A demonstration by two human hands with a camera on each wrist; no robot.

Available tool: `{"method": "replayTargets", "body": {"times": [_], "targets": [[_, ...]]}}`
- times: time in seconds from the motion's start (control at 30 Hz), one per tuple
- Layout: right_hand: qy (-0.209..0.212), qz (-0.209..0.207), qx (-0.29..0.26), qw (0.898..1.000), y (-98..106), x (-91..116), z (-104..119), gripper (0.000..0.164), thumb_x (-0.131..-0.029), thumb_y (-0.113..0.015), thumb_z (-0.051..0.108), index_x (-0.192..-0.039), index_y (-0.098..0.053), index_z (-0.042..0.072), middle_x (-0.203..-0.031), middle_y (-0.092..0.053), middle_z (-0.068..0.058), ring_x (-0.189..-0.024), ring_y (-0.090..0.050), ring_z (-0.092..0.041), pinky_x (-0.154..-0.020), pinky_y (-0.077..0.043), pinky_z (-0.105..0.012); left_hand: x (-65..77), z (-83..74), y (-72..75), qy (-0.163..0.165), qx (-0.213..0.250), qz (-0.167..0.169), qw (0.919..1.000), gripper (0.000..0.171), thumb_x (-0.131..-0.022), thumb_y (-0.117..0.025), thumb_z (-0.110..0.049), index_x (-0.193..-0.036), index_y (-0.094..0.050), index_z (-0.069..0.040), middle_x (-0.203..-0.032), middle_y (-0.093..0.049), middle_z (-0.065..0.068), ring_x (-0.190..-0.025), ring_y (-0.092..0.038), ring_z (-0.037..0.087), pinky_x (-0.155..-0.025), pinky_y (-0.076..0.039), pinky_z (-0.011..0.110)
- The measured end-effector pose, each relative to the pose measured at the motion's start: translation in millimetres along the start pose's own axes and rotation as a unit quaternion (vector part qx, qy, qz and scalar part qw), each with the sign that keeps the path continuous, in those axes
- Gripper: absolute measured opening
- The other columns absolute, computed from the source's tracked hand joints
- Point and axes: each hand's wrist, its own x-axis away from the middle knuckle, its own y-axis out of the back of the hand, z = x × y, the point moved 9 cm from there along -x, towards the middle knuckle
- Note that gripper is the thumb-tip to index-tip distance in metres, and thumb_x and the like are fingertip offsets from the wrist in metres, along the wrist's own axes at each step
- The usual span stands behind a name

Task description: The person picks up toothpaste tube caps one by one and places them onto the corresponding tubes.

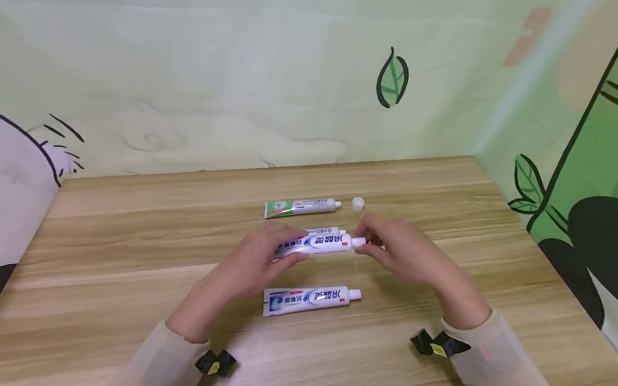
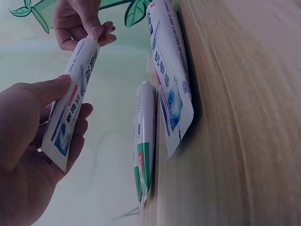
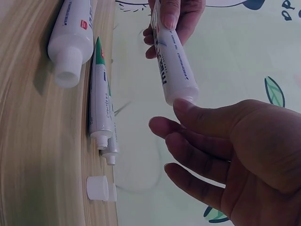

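Observation:
My left hand holds a white-and-blue toothpaste tube above the table, thumb on the near side and fingers around the far side. Its capped end points right. At that end my right hand pinches the white cap between thumb and fingertips. In the right wrist view the thumb covers most of this cap, and the other fingers curl loosely below. A matching toothpaste tube lies on the table nearer to me, its cap on.
Farther back lies an uncapped green-and-white toothpaste tube, with a loose white cap to its right. A second uncapped green-and-white tube is partly hidden behind the held one in the head view. Another loose cap stands near it. A printed wall borders the wooden table.

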Motion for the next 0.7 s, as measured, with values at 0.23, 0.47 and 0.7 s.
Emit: {"method": "replayTargets", "body": {"times": [0.23, 0.47, 0.7], "targets": [[0.017, 0.005, 0.008, 1.0, -1.6, -0.9, 3.0, 0.009, -0.1, -0.07, 0.018, -0.107, -0.066, 0.014, -0.09, -0.074, 0.003, -0.074, -0.059, -0.008, -0.07, -0.051, -0.03, 1.5, 2.3, 0.5, 0.007, -0.002, 0.001, 1.0, 0.042, -0.101, -0.068, -0.033, -0.138, -0.066, -0.012, -0.134, -0.068, 0.007, -0.128, -0.061, 0.025, -0.109, -0.051, 0.047], [0.024, 0.011, 0.013, 1.0, -2.9, -0.3, 3.3, 0.009, -0.102, -0.066, 0.022, -0.107, -0.067, 0.014, -0.085, -0.07, 0.006, -0.07, -0.054, -0.009, -0.066, -0.048, -0.028, 0.1, 0.4, -0.3, 0.004, -0.002, 0.005, 1.0, 0.042, -0.102, -0.068, -0.032, -0.138, -0.066, -0.01, -0.135, -0.069, 0.007, -0.13, -0.061, 0.026, -0.111, -0.049, 0.048], [0.028, 0.026, 0.011, 0.999, -7.7, 0.6, 1.8, 0.01, -0.106, -0.059, 0.019, -0.107, -0.068, 0.014, -0.092, -0.075, 0.002, -0.073, -0.057, -0.006, -0.069, -0.05, -0.029, -0.3, -1.3, -1.4, -0.011, -0.006, -0.002, 0.9999, 0.041, -0.102, -0.067, -0.03, -0.137, -0.066, -0.009, -0.134, -0.069, 0.008, -0.13, -0.061, 0.027, -0.111, -0.049, 0.047]]}}
